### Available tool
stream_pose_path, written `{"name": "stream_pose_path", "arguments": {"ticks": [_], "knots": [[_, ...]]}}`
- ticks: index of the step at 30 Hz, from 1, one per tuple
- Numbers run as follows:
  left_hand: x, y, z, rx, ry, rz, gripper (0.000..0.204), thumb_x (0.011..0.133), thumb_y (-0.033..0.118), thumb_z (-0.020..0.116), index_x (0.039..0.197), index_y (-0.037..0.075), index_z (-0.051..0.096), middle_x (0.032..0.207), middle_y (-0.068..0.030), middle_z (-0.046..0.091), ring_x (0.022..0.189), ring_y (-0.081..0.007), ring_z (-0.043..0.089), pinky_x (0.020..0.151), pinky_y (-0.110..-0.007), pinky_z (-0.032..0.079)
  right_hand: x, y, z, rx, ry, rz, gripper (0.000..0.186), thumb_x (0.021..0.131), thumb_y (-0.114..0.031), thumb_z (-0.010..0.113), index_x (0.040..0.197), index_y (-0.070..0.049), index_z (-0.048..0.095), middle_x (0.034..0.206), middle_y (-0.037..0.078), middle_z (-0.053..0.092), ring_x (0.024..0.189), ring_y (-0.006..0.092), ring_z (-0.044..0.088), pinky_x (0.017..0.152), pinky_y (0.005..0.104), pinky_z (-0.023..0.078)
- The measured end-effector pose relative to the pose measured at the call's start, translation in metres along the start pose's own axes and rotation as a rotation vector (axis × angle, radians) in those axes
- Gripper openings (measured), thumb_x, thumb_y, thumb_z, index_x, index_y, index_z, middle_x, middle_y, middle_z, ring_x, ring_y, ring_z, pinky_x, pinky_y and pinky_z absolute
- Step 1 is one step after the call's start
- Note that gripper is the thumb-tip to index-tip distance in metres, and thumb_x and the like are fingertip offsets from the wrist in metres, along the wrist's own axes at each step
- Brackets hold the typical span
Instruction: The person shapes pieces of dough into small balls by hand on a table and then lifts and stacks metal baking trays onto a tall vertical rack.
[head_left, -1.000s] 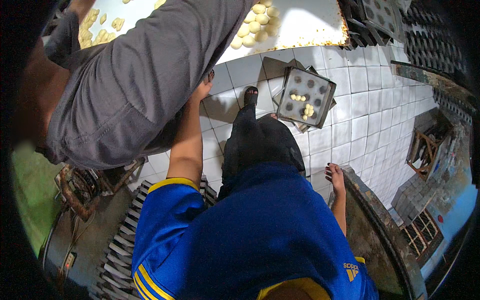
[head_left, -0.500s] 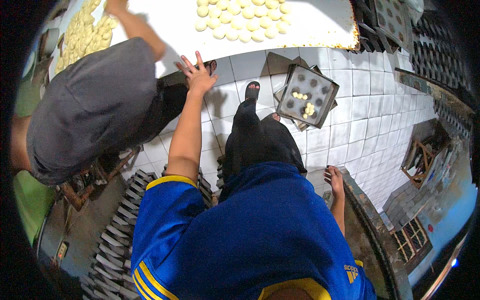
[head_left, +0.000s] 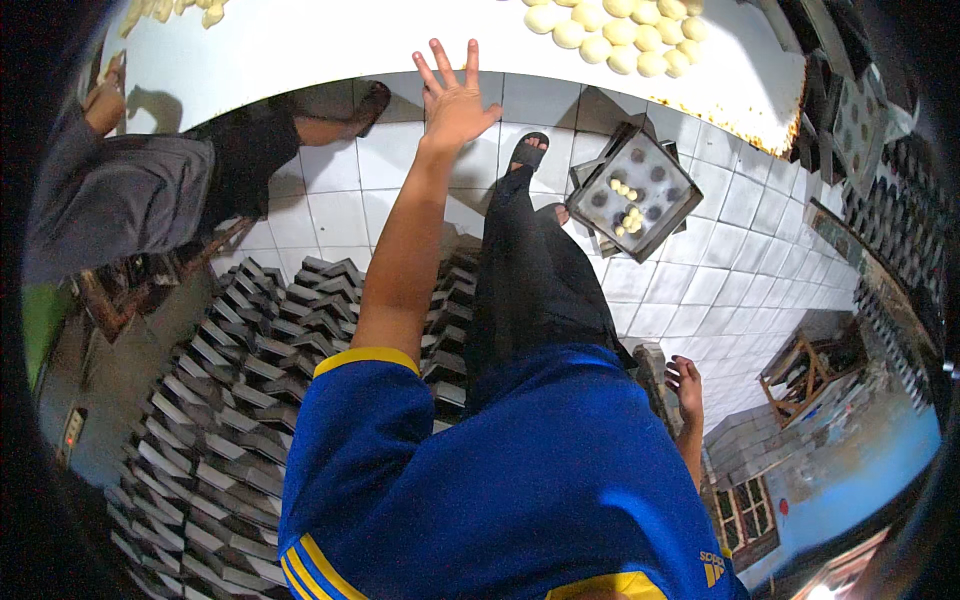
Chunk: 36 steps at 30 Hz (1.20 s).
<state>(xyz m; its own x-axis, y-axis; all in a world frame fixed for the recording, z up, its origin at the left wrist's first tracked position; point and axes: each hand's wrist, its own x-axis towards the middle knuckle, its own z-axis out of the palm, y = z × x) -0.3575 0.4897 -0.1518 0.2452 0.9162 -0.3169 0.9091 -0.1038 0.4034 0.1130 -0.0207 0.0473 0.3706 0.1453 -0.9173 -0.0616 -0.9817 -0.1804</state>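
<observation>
My left hand [head_left: 458, 110] reaches forward with its fingers spread and nothing in it. Its fingertips lie over the near edge of a white table [head_left: 330, 50]; I cannot tell whether they touch it. To the right of them, several round pale dough balls [head_left: 621, 32] sit in a cluster on the table. My right hand [head_left: 686, 388] hangs low at my right side, fingers loosely curled and apart, holding nothing. Ahead of it on the floor, a dark square tray [head_left: 657, 172] with round dark spots carries two small groups of little dough pieces [head_left: 631, 221].
Another person [head_left: 130, 200] stands at the left by the table, close to more shaped dough [head_left: 165, 10]. Stacks of dark angled metal pieces [head_left: 215, 420] fill the lower left. Black racks [head_left: 890, 210] stand at the far right. White tiles [head_left: 750, 240] cover the floor.
My view has shifted left, and table and tray appear farther right. The other person has moved back to the left, away from my left arm. Both my hands stay empty.
</observation>
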Motion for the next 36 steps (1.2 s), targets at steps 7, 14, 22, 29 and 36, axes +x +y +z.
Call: {"name": "stream_pose_path", "arguments": {"ticks": [7, 14, 22, 29, 36], "knots": [[0.003, 0.000, -0.001, 0.023, -0.041, 0.000, 0.117, 0.081, 0.047, 0.076, 0.164, 0.024, -0.004, 0.155, -0.0411, -0.028, 0.133, -0.0702, -0.032, 0.104, -0.079, 0.027, 0.003, -0.066, 0.009, -0.071, -0.012, -0.005, 0.049, 0.103, -0.045, 0.053, 0.133, -0.006, 0.057, 0.123, 0.014, 0.066, 0.112, 0.0283, 0.064, 0.094, 0.0425, 0.051], [0.003, 0.000, 0.004, -0.009, -0.003, -0.045, 0.116, 0.081, 0.045, 0.078, 0.164, 0.024, -0.001, 0.157, -0.0376, -0.028, 0.136, -0.0661, -0.032, 0.106, -0.080, 0.022, -0.003, -0.074, 0.017, -0.055, -0.026, -0.016, 0.050, 0.103, -0.047, 0.053, 0.132, -0.006, 0.057, 0.125, 0.014, 0.065, 0.112, 0.0284, 0.064, 0.095, 0.0425, 0.050], [-0.010, -0.013, -0.009, -0.028, -0.058, -0.022, 0.121, 0.080, 0.050, 0.078, 0.164, 0.020, -0.004, 0.153, -0.0437, -0.028, 0.130, -0.0686, -0.038, 0.105, -0.083, 0.013, -0.013, -0.062, 0.031, -0.053, 0.028, -0.039, 0.045, 0.104, -0.043, 0.053, 0.131, -0.007, 0.058, 0.124, 0.014, 0.065, 0.111, 0.0268, 0.064, 0.095, 0.0413, 0.050], [-0.023, -0.026, -0.019, -0.006, -0.053, -0.050, 0.126, 0.076, 0.051, 0.081, 0.163, 0.020, -0.006, 0.153, -0.0428, -0.028, 0.133, -0.0684, -0.035, 0.101, -0.083, 0.024, -0.024, -0.048, 0.046, 0.053, 0.108, -0.080, 0.035, 0.105, -0.039, 0.055, 0.122, -0.009, 0.063, 0.111, 0.007, 0.068, 0.098, 0.0200, 0.065, 0.084, 0.0350, 0.052], [-0.025, -0.038, -0.025, 0.081, -0.124, -0.033, 0.131, 0.076, 0.058, 0.076, 0.162, 0.009, -0.010, 0.150, -0.0484, -0.026, 0.133, -0.0647, -0.039, 0.107, -0.080, -0.006, -0.023, -0.024, 0.055, 0.191, 0.137, -0.126, 0.034, 0.103, -0.036, 0.059, 0.123, -0.009, 0.062, 0.111, 0.009, 0.069, 0.097, 0.0207, 0.065, 0.079, 0.0336, 0.053]]}}
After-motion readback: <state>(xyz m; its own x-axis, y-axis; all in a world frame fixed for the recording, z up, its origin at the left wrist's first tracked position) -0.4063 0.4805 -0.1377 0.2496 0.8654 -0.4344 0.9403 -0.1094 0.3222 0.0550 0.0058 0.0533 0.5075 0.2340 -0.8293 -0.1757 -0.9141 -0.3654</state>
